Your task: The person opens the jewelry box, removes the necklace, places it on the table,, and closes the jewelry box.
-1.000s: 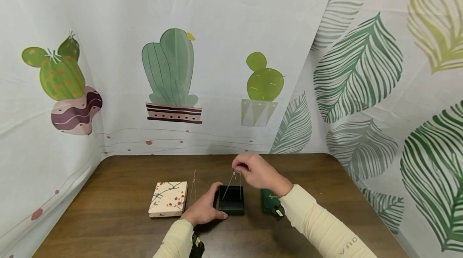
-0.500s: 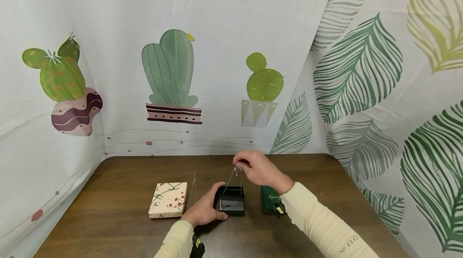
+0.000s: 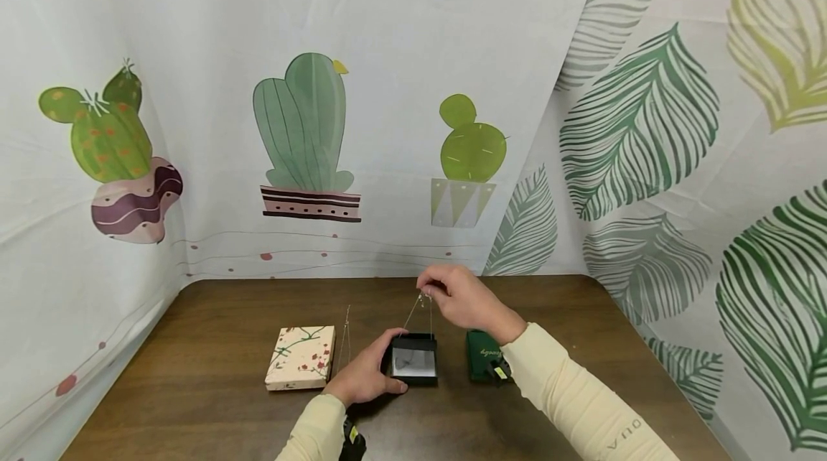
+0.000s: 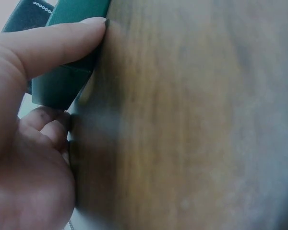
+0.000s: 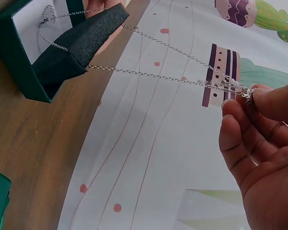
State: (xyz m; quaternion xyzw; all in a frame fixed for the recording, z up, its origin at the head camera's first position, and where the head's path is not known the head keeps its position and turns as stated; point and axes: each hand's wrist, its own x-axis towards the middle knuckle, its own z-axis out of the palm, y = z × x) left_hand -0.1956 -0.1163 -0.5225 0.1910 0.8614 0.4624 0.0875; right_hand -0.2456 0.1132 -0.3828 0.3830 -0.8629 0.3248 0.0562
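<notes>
My left hand point(image 3: 368, 371) grips the left side of a small dark green jewellery box point(image 5: 19, 67), thumb along its near side. My right hand point(image 3: 461, 296), raised above and behind the box, pinches the clasp end of a silver chain necklace point(image 5: 149, 74) between thumb and fingertips. From there two strands run taut to a dark cushion insert point(image 5: 84, 45), which is tilted up inside the box. A pale surface point(image 3: 415, 362) shows in the box beneath it. In the right wrist view, a small pendant point(image 5: 48, 15) hangs before that white surface.
A cream floral box point(image 3: 301, 357) lies to the left on the brown table point(image 3: 213, 368). Between it and my left hand is another thin chain point(image 3: 347, 332). A green lid with gold lettering point(image 3: 481, 353) lies under my right forearm. A printed cloth hangs behind.
My right hand has risen slightly with the necklace. The dark insert has tilted up, uncovering the pale surface in the box. My left hand stays where it was.
</notes>
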